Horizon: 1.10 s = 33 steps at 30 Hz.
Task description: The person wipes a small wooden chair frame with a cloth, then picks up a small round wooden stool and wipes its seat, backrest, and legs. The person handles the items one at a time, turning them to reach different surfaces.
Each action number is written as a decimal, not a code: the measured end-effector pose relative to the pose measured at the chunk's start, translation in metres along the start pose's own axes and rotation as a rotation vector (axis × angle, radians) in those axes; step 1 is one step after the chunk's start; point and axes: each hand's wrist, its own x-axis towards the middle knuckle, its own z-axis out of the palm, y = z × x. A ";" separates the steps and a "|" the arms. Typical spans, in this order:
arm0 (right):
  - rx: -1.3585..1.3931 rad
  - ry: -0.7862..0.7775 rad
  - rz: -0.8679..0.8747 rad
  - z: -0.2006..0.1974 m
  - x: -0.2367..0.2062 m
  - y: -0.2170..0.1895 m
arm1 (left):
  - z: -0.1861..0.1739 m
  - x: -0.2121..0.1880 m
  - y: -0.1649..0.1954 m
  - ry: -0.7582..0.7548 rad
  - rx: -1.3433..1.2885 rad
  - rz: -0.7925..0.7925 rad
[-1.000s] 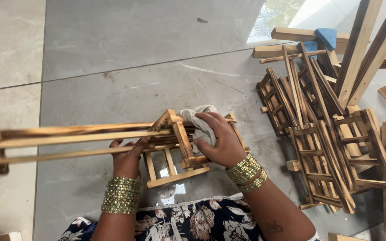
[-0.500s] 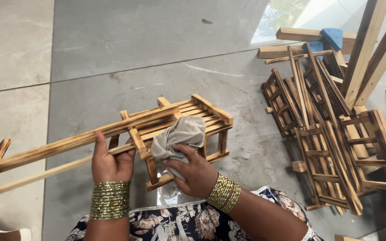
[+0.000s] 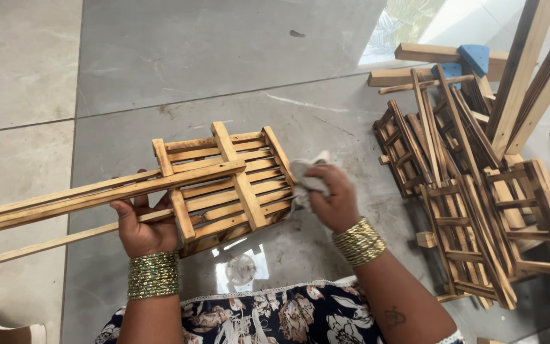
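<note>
Slatted wooden rack (image 3: 227, 181) held above the grey tile floor (image 3: 160, 57), long legs running off left. Left hand (image 3: 142, 228) grips it from underneath. Right hand (image 3: 333, 199) clenched on a pale cloth (image 3: 305, 179), pressed to the rack's right end, contact looks likely, partly hidden. Pile of similar racks (image 3: 472, 197) lies well to the right.

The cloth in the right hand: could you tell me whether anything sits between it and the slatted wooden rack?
Nothing visible does: the right hand presses the cloth against the end of the wooden rack, which the left hand grips.
</note>
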 end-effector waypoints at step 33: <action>0.228 -0.465 -0.019 0.055 -0.026 -0.005 | 0.041 -0.030 -0.025 -0.094 0.368 0.048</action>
